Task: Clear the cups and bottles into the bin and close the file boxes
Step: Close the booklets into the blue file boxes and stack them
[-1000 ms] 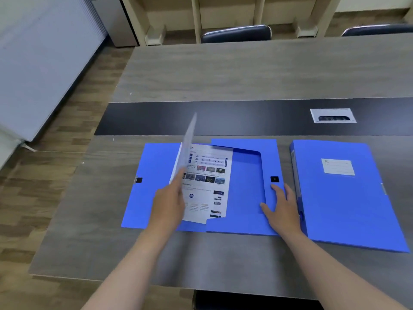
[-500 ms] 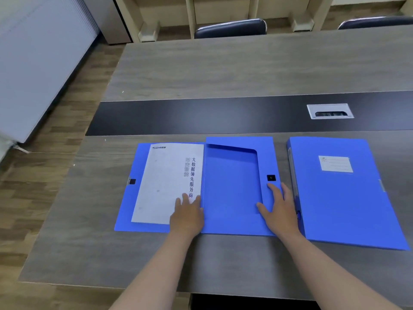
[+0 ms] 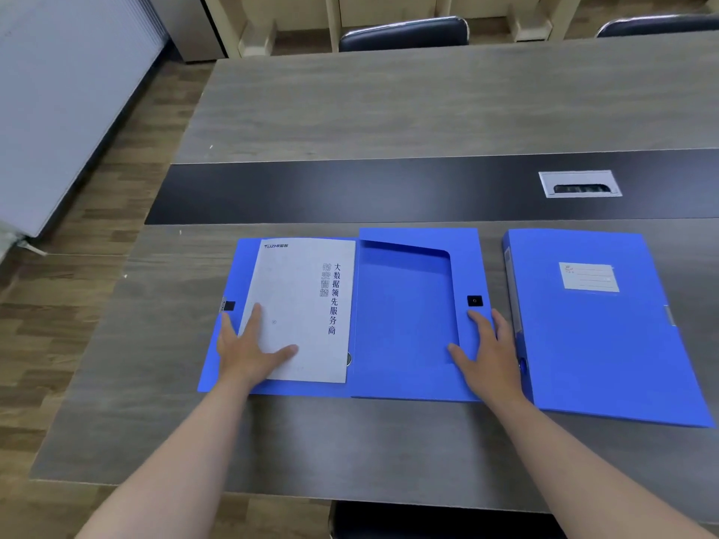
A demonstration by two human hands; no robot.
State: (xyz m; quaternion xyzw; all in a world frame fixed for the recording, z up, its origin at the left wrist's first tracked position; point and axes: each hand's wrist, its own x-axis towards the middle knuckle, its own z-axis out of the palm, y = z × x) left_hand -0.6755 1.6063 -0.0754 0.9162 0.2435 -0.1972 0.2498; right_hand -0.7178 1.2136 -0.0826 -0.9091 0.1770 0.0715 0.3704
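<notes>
We see an open file box [image 3: 404, 324] lying flat on the tabletop [image 3: 389, 110], near our edge. Our left hand [image 3: 249, 354] lies flat with spread fingers on the grey booklet [image 3: 303, 305] in the box's left half. Our right hand [image 3: 488, 355] lies flat and open on the right half, below a black clasp [image 3: 474, 301]. There are two blue boxes: the closed file box [image 3: 599, 328] sits just beside our right hand. Two chairs [image 3: 404, 33] stand at the far side.

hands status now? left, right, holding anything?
Left hand: open, flat on the grey printed booklet, gripping nothing.
Right hand: open, flat on the open blue plastic file box, gripping nothing.
</notes>
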